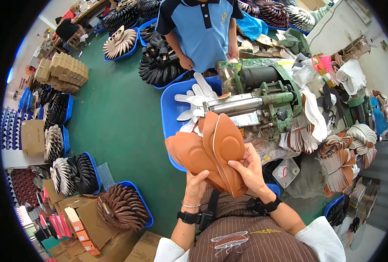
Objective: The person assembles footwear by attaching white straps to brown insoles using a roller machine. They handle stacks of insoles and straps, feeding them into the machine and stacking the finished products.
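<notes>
I hold a fanned bunch of tan-brown shoe insoles (pixel 211 150) in front of my chest. My left hand (pixel 195 185) grips the bunch from below, fingers hidden behind it. My right hand (pixel 249 168) clasps the rightmost insole, thumb lying across its face. The tips of the insoles point toward the steel roller (pixel 235 105) of a green machine (pixel 272 94) on the bench. Behind the insoles stands a blue tub (pixel 170 109) with white insoles (pixel 196 98) in it.
A person in a blue shirt (pixel 202 30) stands across the tub. Blue tubs of fanned dark and cream soles (pixel 122 207) and cardboard boxes (pixel 93 222) line the green floor at left. Stacks of insoles (pixel 342 153) crowd the bench at right.
</notes>
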`<state>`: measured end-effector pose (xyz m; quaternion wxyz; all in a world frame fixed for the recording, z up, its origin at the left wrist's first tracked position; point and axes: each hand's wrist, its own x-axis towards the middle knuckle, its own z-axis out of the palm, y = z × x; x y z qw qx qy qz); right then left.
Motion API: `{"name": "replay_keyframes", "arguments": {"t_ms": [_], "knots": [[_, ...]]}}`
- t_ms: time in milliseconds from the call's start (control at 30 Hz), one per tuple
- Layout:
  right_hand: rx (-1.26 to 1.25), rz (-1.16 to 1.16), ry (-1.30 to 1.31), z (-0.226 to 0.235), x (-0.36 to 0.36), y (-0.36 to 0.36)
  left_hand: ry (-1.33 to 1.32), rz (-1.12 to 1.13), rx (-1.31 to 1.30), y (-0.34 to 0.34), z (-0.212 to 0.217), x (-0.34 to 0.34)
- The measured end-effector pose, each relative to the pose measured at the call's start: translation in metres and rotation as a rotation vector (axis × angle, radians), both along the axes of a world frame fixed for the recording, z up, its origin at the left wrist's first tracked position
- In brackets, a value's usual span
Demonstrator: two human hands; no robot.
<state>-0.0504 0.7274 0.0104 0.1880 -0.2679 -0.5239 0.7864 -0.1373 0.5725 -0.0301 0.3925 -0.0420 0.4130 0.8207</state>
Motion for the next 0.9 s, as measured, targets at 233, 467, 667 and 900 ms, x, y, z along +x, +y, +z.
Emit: {"name": "replay_keyframes", "arguments": {"t_ms": [233,467,667,900], "knots": [[0.130,-0.161,0.015,-0.044,0.036,0.014,0.052,0.095,-0.045,-0.031,-0.022,-0.017],[0.222,-0.115,-0.069,-0.076,-0.002,0.052,-0.039,-0.008,0.018,-0.038,-0.027,-0.016],[-0.133,-0.164,-0.132,-0.063,0.015,0.020,-0.043,-0.108,0.119,-0.017,-0.007,-0.011],[-0.071,-0.015,-0.157,-0.045,-0.023,0.047,0.091,-0.030,-0.122,0.004,-0.004,-0.004]]}}
